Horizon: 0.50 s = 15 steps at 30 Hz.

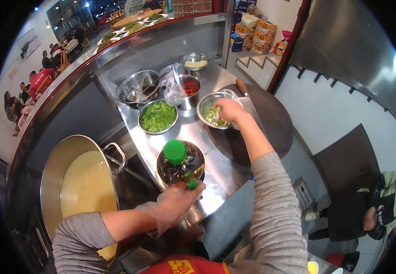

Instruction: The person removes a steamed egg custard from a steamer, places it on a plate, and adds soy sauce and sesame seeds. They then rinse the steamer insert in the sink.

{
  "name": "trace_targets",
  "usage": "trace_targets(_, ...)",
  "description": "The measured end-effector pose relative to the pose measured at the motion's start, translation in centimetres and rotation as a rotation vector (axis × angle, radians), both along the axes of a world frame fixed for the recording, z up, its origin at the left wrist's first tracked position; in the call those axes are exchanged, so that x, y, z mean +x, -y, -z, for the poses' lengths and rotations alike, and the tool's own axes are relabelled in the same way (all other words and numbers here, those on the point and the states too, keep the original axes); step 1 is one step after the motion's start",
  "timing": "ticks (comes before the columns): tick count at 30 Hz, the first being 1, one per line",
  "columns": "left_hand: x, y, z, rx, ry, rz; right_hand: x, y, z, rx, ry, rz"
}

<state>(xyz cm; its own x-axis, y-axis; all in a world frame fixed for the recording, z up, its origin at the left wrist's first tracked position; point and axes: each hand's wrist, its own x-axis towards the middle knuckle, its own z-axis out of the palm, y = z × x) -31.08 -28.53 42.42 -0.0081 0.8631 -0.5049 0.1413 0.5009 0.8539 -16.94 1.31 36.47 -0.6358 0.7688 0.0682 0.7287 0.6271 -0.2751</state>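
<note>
My right hand (230,109) reaches into a steel bowl (202,120) of chopped green onion (215,117). Its fingertips are down among the pieces, so whether they pinch any is hidden. A clear plastic glove covers my left hand (179,202), which is by a large bottle (163,169) of dark liquid with a green cap (175,152). The fingers curl beside a small green part (191,181) at the bottle's near side; what they grip is unclear. Below that hand shows a steel container (197,214). A bowl of leafy green herbs (158,117) sits beyond the bottle.
A big steel pot (78,142) of pale yellowish liquid stands at left. A cleaver with a wooden handle (241,87) lies on the round chopping board (276,120). Farther back are a pot of red chilli sauce (190,89) and a bowl with ladles (138,87). Another person (386,205) is at right.
</note>
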Motion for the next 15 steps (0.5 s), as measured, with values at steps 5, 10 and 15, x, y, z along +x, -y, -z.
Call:
trace_targets(5, -0.3, 0.2, 1.7, 0.050, 0.044, 0.016, -0.8, -3.1, 1.3, -0.033, 0.598, 0.085)
trace_targets(10, -0.9, 0.2, 3.3, 0.060, 0.165, 0.064, -1.3, -3.1, 2.9, 0.069, 0.537, 0.178)
trace_targets(15, -1.8, -0.4, 3.6, 0.123, -0.137, 0.324, -1.9, -3.0, 1.5, -0.054, 0.546, 0.056)
